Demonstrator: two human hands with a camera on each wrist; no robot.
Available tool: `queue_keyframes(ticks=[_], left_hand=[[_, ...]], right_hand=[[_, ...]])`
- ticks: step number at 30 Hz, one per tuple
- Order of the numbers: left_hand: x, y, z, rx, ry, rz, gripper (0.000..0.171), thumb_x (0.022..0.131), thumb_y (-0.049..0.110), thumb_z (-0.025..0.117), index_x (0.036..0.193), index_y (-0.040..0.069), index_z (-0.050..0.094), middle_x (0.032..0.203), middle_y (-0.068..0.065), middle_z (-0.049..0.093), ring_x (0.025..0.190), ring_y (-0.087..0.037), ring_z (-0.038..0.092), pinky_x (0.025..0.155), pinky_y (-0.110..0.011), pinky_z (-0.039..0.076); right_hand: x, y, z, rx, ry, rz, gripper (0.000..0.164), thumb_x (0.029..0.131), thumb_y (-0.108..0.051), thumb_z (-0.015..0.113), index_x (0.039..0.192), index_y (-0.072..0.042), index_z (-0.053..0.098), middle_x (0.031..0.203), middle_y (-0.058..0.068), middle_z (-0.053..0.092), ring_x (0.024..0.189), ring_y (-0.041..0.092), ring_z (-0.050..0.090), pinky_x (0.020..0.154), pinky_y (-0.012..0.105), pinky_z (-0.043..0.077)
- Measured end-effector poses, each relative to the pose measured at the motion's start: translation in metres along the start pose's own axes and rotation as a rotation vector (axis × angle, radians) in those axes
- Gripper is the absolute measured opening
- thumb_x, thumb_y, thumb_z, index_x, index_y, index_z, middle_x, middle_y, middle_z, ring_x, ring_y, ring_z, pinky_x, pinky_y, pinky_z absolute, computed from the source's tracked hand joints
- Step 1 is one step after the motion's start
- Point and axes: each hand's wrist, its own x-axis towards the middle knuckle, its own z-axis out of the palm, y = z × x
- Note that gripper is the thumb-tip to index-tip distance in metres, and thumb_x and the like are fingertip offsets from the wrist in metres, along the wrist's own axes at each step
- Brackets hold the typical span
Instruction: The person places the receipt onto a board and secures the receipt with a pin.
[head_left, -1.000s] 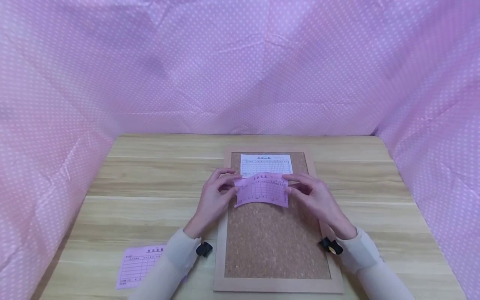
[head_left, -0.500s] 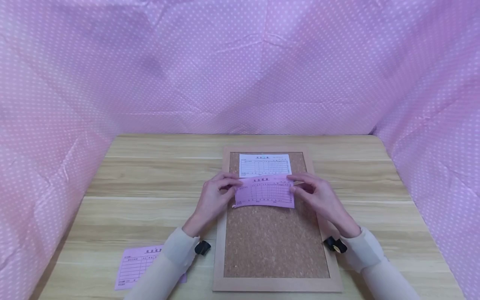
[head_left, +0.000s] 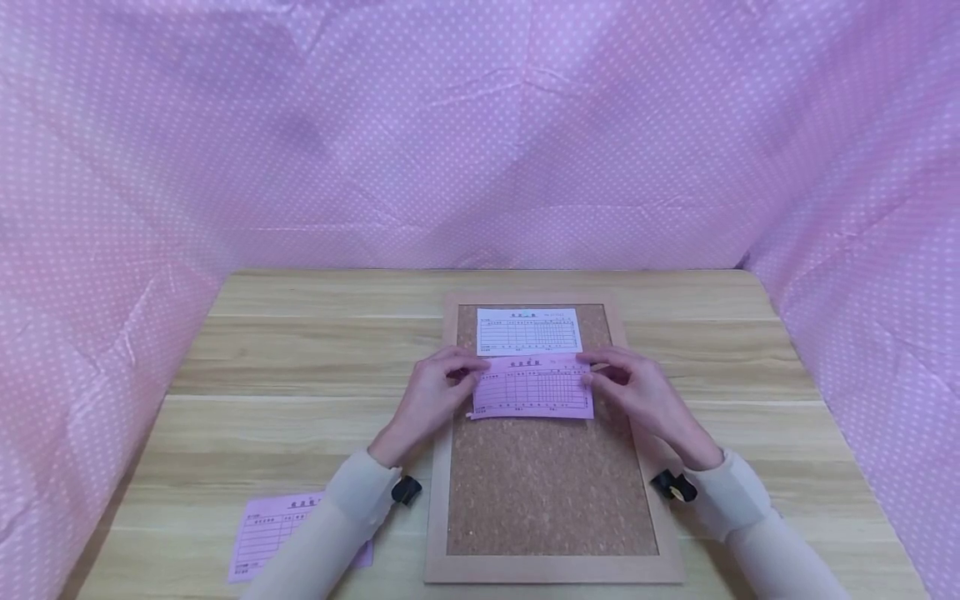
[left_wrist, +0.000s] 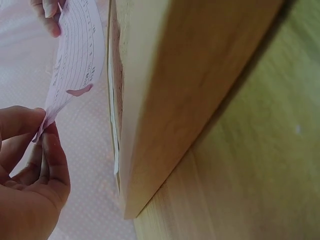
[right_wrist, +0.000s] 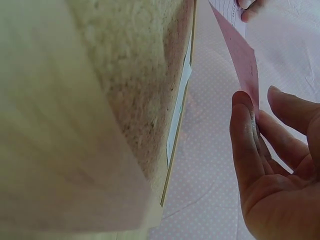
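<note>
A pink printed receipt slip (head_left: 531,387) is held between both hands above the cork board (head_left: 551,492), bowed in the left wrist view and apart from the board's surface. My left hand (head_left: 442,392) pinches its left edge between thumb and fingers. On the opposite edge, my right hand (head_left: 630,387) holds the slip, its fingertips right at the upper right corner. The slip's lower left corner is curled over. Just beyond it, a white receipt slip (head_left: 528,331) lies on the board's upper part.
A second pink slip (head_left: 277,533) lies on the table (head_left: 300,358) at lower left, partly hidden by the left sleeve (head_left: 322,533). The board has a raised wooden frame (head_left: 555,569). Polka-dot pink cloth (head_left: 487,142) hangs behind the table and at both sides.
The held pink slip has flattened from a strong arch and spread wider. It has moved slightly nearer the wearer, uncovering the white slip's lower edge; the right hand has shifted a little right.
</note>
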Motion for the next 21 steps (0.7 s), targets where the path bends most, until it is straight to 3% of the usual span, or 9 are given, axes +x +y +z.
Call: queue_keyframes(ticks=[6,10,14,21], left_hand=[[0.0021,-0.0012,0.0011,0.030,-0.037,-0.008,0.023,0.092,0.002,0.072,0.112,0.008,0.079,0.117,-0.005,0.071,0.097,-0.018,0.065,0.083,-0.033,0.058],[0.0026,-0.0024,0.0015,0.058,-0.077,-0.016,0.028,0.091,0.005,0.074,0.119,0.008,0.076,0.127,-0.008,0.068,0.116,-0.026,0.063,0.102,-0.044,0.052],[0.0030,-0.0030,0.0023,0.131,-0.131,0.020,0.037,0.090,0.008,0.078,0.127,0.006,0.072,0.133,-0.010,0.065,0.130,-0.032,0.056,0.115,-0.052,0.039],[0.0053,-0.0034,0.0049,0.254,-0.184,0.069,0.044,0.090,0.012,0.080,0.132,0.004,0.069,0.132,-0.010,0.063,0.127,-0.031,0.055,0.115,-0.049,0.038]], right_hand=[[0.0019,0.0030,0.0000,-0.032,-0.003,-0.011,0.029,0.097,-0.012,0.074,0.124,-0.005,0.074,0.128,0.015,0.070,0.094,0.021,0.066,0.077,0.023,0.055],[0.0027,0.0047,-0.0008,-0.047,-0.014,-0.013,0.030,0.096,-0.013,0.075,0.125,-0.004,0.074,0.127,0.015,0.070,0.093,0.020,0.065,0.076,0.024,0.054],[0.0037,0.0053,-0.0022,-0.074,-0.034,-0.024,0.032,0.095,-0.014,0.077,0.125,-0.004,0.073,0.125,0.016,0.071,0.093,0.020,0.066,0.076,0.025,0.055],[0.0066,0.0057,-0.0049,-0.118,-0.083,-0.071,0.035,0.093,-0.017,0.079,0.124,-0.002,0.073,0.112,0.013,0.075,0.094,0.022,0.071,0.083,0.038,0.059]])
